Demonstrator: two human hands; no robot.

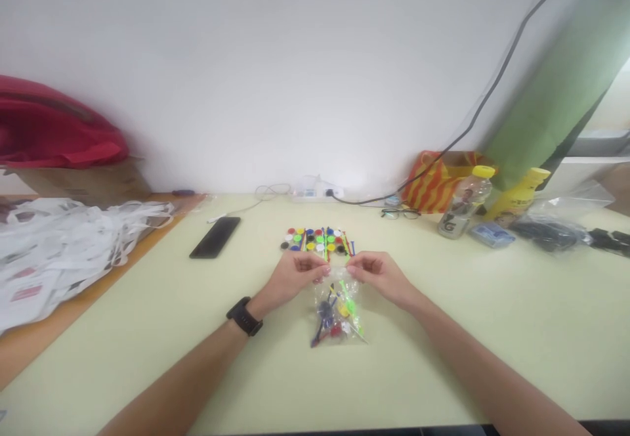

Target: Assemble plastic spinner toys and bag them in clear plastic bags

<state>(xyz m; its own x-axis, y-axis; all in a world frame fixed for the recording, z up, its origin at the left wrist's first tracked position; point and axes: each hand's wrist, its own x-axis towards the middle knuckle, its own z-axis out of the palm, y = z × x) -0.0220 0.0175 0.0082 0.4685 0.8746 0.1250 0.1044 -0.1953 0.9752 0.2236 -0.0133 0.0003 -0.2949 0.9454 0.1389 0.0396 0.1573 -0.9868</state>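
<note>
A clear plastic bag (322, 291) lies in front of me, with small coloured discs and thin sticks inside in blue, yellow, green, red and white. My left hand (298, 272) pinches the bag's top edge at its left corner. At the right corner of the same edge, my right hand (378, 275) pinches it between thumb and fingers. Just beyond my hands, rows of coloured discs (310, 239) lie on the table, with thin coloured sticks (347, 240) between and beside them. My hands partly hide the nearest of these.
A black phone (215, 238) lies to the left. White cloth bags (73, 252) are heaped at the far left. Glasses (399, 213), a clear bottle (465, 203), a yellow bottle (516, 199) and a blue packet (492, 234) are at the right. A power strip (312, 190) sits against the wall.
</note>
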